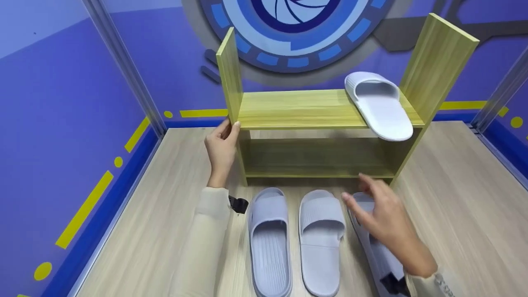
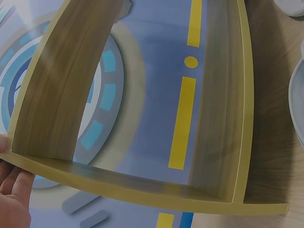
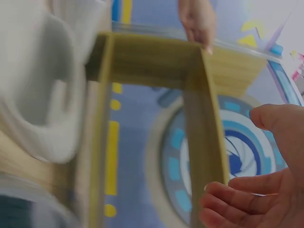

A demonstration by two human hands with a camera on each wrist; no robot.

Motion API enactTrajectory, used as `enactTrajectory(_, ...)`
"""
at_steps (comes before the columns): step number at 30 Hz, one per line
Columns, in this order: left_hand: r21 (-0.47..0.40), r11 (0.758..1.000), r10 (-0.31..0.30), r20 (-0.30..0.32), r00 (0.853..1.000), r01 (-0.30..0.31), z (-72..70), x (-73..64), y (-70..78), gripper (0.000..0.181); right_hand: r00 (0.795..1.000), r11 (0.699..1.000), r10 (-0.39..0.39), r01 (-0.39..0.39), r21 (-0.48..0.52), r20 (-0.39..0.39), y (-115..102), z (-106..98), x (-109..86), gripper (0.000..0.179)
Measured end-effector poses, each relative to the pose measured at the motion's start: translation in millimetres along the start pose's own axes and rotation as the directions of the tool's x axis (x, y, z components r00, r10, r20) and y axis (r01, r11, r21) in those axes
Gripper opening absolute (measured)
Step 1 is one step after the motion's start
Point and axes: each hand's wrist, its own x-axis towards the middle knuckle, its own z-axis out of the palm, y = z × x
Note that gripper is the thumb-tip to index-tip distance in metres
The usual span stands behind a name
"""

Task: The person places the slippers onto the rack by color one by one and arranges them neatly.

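Note:
A wooden shoe rack [image 1: 297,109] with two shelves stands against the back wall. My left hand [image 1: 222,146] pinches the rack's left side panel between thumb and fingers, at the height of the upper shelf. On that shelf's right end lies a white slipper [image 1: 383,107], its heel jutting past the front edge. My right hand [image 1: 385,214] hovers above a grey slipper [image 1: 363,202] on the floor, thumb and fingers apart with nothing between them. It partly covers that slipper in the head view. Two more slippers, a left one [image 1: 270,243] and a middle one [image 1: 321,247], lie beside it.
The wood-look floor [image 1: 136,231] holds the rack and slippers. Blue printed walls [image 1: 62,123] with metal corner posts [image 1: 123,66] enclose the left, back and right sides. A tall right side panel [image 1: 441,66] rises beside the white slipper.

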Motion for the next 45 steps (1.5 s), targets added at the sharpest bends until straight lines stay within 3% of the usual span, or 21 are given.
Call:
enactTrajectory(10,0.011,1.000,0.007,0.009,1.000,-0.007,0.2,-1.2,-0.6,0.035,0.990,0.995,-0.052,0.063,-0.080,0.128,-1,20,-59.7,0.059)
enactTrajectory(15,0.002,1.000,0.006,0.011,1.000,-0.006,-0.2,-1.2,-1.1,0.035,0.979,0.992,-0.012,0.037,-0.121,0.203,-5,26,-80.2,0.069)
enactTrajectory(20,0.006,1.000,0.000,0.018,1.000,0.000,-1.2,-0.7,-1.5,0.036,0.960,0.980,-0.021,0.075,-0.186,0.280,-9,32,-94.5,0.080)
enactTrajectory(25,0.017,1.000,0.013,0.005,1.000,-0.013,-0.1,-0.2,-2.1,0.034,0.938,0.977,0.016,0.059,-0.205,0.347,-10,34,-102.5,0.084)
enactTrajectory(34,0.022,1.000,0.009,0.005,1.000,-0.009,0.0,-0.1,-2.7,0.033,0.866,0.978,0.038,0.069,-0.196,0.498,-11,38,-106.4,0.097)
enactTrajectory(40,0.016,1.000,0.008,0.004,1.000,-0.008,0.1,-0.4,-2.8,0.032,0.849,0.984,-0.012,0.105,-0.146,0.529,-8,39,-107.3,0.094)
enactTrajectory(45,0.014,1.000,0.003,0.003,1.000,-0.003,0.4,-0.8,-0.6,0.032,0.830,0.988,-0.039,0.115,-0.103,0.556,-2,38,-105.8,0.102)
